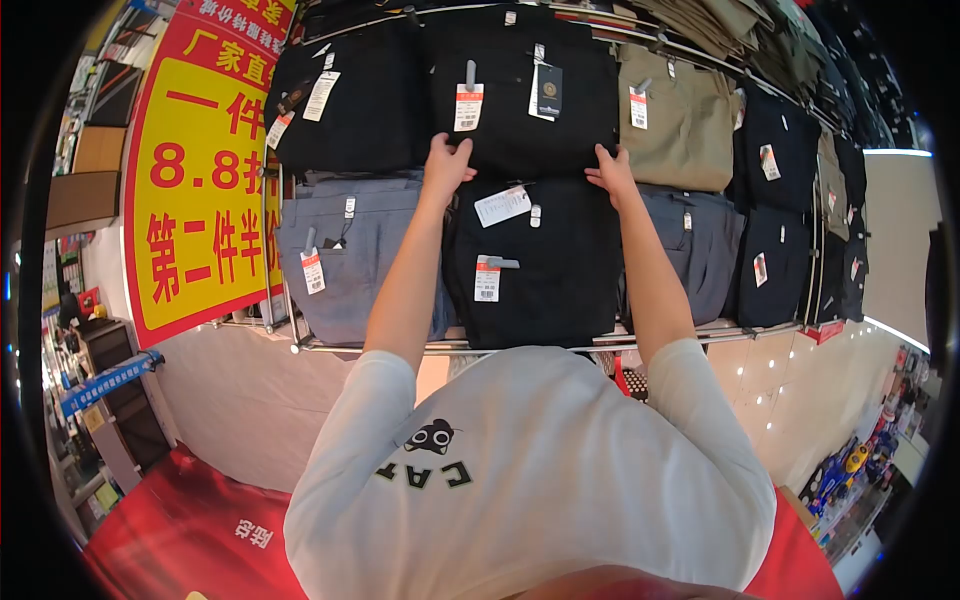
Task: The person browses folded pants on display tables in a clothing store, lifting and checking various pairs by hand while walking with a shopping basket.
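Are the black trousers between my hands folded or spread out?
Folded: the black trousers lie as a compact, rounded bundle between your hands, tags on top.

Yellow-red sign [205, 180], red cloth [190, 530]

Tagged black trousers [520, 145] lie folded beside khaki trousers [680, 145].

A red-and-yellow sign [205, 180] adjoins pale floor [235, 410].
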Action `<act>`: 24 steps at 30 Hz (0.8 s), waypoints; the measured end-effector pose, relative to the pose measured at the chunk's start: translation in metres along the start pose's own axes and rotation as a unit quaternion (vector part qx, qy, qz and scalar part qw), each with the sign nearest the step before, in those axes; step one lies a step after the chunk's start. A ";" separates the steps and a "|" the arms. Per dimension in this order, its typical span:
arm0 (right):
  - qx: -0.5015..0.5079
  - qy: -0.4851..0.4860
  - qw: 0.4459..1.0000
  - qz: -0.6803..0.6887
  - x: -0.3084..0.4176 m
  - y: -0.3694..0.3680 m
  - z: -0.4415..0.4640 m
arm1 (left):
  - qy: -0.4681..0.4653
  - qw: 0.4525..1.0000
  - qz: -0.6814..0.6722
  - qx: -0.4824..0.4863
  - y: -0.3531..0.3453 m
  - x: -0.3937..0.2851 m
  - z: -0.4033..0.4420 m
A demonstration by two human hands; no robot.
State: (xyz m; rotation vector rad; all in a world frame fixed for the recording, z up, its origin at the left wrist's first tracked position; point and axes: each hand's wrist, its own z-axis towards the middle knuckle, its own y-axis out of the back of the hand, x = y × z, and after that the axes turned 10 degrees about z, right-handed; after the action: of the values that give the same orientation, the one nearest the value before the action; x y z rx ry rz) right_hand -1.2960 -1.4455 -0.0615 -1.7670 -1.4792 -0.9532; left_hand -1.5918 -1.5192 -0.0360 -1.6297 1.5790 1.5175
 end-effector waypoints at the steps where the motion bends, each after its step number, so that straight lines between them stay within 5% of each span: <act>1: 0.005 0.002 1.000 -0.002 0.001 -0.005 0.005 | 0.032 0.996 -0.063 0.045 -0.004 0.002 0.010; 9: 0.044 -0.035 0.998 -0.018 -0.010 0.001 0.047 | 0.092 0.994 0.017 -0.048 0.003 0.011 0.019; 12: 0.022 0.014 0.998 -0.050 -0.010 -0.003 0.041 | 0.054 0.998 -0.042 0.016 0.003 0.016 0.022; 18: 0.082 0.085 0.978 -0.170 0.010 -0.002 0.045 | -0.035 0.995 -0.097 -0.014 0.018 0.004 0.034; 21: 0.039 0.161 0.986 -0.031 0.008 -0.006 0.045 | -0.088 0.988 -0.101 -0.074 0.021 -0.006 0.037; 23: 0.041 0.154 0.987 -0.018 -0.008 -0.006 0.037 | -0.078 0.987 -0.105 -0.088 0.016 0.009 0.037; 24: 0.027 0.076 0.996 -0.022 -0.017 -0.008 0.030 | -0.025 0.991 -0.108 -0.076 0.008 0.029 0.040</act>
State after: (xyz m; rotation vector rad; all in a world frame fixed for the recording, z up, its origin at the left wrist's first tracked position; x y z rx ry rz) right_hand -1.3015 -1.4284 -0.0918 -1.5928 -1.4390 -1.0375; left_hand -1.6225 -1.4998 -0.0713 -1.7658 1.2400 1.5806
